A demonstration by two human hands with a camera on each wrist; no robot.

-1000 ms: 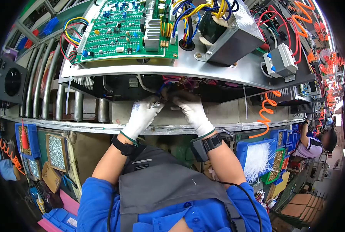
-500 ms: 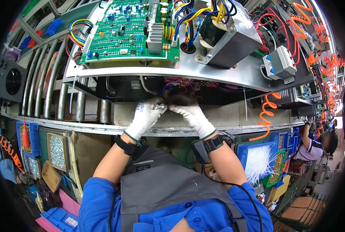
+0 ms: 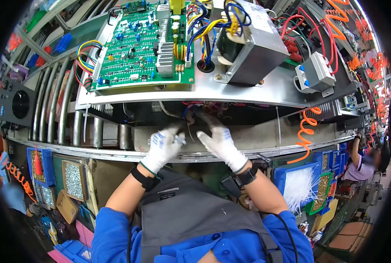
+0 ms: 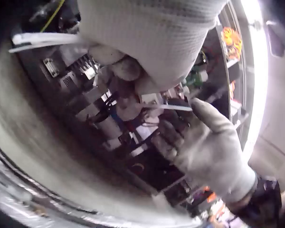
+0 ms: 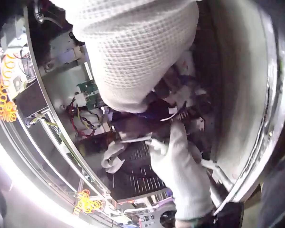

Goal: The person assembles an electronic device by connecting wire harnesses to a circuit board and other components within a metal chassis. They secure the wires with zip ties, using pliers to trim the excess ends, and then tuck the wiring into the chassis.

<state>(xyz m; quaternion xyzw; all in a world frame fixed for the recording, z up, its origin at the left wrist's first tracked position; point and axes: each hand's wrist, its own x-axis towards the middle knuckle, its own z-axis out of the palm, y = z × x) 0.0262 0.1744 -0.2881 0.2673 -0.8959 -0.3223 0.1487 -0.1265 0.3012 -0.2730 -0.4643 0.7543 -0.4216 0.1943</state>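
Note:
A gloved left hand (image 3: 164, 147) is in front of the open chassis (image 3: 261, 99), its fingers curled round white cable ties (image 4: 47, 39) that stick out from the fist in the left wrist view. To its right, the gloved right hand (image 3: 219, 145) reaches towards the opening with fingers extended, seemingly holding nothing; its fingertips blur in the dark. Between the hands a thin white strip (image 3: 190, 133) hangs below a wire bundle (image 3: 189, 116). The same strip (image 4: 173, 108) points towards the right hand (image 4: 213, 152) in the left wrist view.
On the chassis top sit a green circuit board (image 3: 134, 48) and a transformer (image 3: 259, 48). An orange coiled hose (image 3: 307, 131) hangs at the right, above a blue bin of white ties (image 3: 298, 186). Metal rollers (image 3: 66, 105) lie left; another person (image 3: 357, 168) is far right.
Both hands have drawn back towards the body and apart from each other. The right fingers have straightened, and a white strip now shows hanging from the wires. The head view has shifted slightly.

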